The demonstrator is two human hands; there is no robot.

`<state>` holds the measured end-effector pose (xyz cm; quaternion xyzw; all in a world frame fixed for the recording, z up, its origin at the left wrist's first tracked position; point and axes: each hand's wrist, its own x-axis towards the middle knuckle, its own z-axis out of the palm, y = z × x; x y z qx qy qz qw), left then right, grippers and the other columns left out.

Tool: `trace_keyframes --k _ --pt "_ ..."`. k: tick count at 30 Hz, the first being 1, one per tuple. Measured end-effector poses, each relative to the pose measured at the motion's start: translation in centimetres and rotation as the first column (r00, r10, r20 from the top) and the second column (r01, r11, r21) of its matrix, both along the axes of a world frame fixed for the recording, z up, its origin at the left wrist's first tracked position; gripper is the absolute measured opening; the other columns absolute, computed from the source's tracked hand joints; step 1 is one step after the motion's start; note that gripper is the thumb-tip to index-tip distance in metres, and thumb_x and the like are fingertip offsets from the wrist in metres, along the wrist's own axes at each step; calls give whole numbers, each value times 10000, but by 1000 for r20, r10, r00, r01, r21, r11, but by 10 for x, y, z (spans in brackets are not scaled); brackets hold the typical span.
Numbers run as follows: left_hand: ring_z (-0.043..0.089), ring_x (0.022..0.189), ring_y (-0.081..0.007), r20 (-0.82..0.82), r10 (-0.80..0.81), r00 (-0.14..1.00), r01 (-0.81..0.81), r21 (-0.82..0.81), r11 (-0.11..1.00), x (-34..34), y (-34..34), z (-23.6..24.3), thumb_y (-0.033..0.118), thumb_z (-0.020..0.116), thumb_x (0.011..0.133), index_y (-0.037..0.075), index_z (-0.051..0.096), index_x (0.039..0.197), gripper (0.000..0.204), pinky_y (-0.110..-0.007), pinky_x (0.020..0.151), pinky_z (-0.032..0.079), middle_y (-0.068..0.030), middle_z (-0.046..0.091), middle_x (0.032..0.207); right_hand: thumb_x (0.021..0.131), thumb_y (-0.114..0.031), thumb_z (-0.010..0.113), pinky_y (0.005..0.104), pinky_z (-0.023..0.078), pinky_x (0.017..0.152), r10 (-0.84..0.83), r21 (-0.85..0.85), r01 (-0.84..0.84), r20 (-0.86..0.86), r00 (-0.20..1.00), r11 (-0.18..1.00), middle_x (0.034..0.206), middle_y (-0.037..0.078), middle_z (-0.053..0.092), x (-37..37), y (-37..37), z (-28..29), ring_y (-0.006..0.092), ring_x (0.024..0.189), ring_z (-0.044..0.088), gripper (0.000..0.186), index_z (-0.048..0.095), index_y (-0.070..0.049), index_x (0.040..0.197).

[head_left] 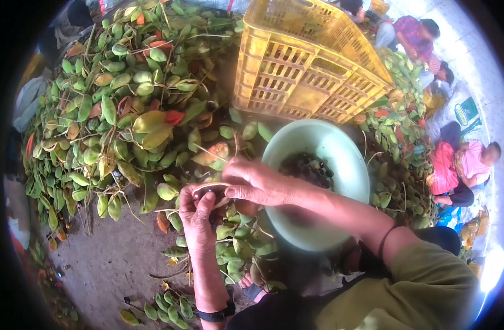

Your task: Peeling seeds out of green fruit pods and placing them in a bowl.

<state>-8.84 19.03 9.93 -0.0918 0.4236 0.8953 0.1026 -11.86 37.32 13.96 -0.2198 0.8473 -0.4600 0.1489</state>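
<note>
My left hand (pixel 198 220) pinches an opened seed pod (pixel 221 201) with thumb and fingers. A dark, shiny seed shows inside the pod, beside my left thumb. From the right, my right hand (pixel 257 181) grips the same pod, its thumb on the near edge and its bent fingers over the far side. My right forearm crosses above a pale green basin (pixel 348 165). Dark seeds (pixel 307 168) lie in a heap at the bottom of it.
A large pile of green pods (pixel 114 99) with some red, split ones fills the left and centre. A yellow slatted crate (pixel 301 82) stands behind the basin. More pods (pixel 409 187) lie to the right. Several people sit beyond, including one in a pink top (pixel 476 162).
</note>
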Motion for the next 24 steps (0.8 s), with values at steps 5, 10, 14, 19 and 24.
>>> trace_keyframes --k 5,10,14,19,24 --pt "589 627 -85 23 16 1000 -19 139 990 4 -3 0 152 698 844 108 501 994 251 -183 463 456 -42 621 855 958 -320 534 361 451 811 31 -239 -49 -78 996 970 975 124 533 -7 -12 -21 255 915 571 320 566 -12 1040" --pt "523 485 -72 -41 -107 993 108 31 994 2 -8 7 161 730 826 78 517 1054 323 -176 377 381 -21 613 741 969 -265 503 358 437 836 -57 -197 57 4 998 979 789 112 571 -11 -18 -7 250 825 593 289 600 3 925" --pt "495 465 -50 -113 -29 993 20 -80 997 -4 -15 26 124 684 861 48 547 1096 282 -174 385 371 -20 633 765 941 -188 513 389 416 838 -95 -134 51 -349 932 990 792 118 568 -17 -11 3 292 759 569 219 568 -3 839" --pt "433 446 -38 -85 128 988 -145 -233 962 -5 -17 35 120 581 919 64 597 912 59 -179 375 313 -15 603 701 942 -183 519 401 428 778 -120 -82 91 -506 854 992 751 117 525 -27 13 30 293 735 550 207 545 -6 837" --pt "514 526 -68 -69 -195 978 170 -269 948 30 40 42 175 604 906 87 625 864 100 -223 452 416 -15 605 702 1004 -325 434 284 456 807 -218 -106 199 -212 953 974 921 77 586 -38 49 37 149 897 577 382 575 29 1036"
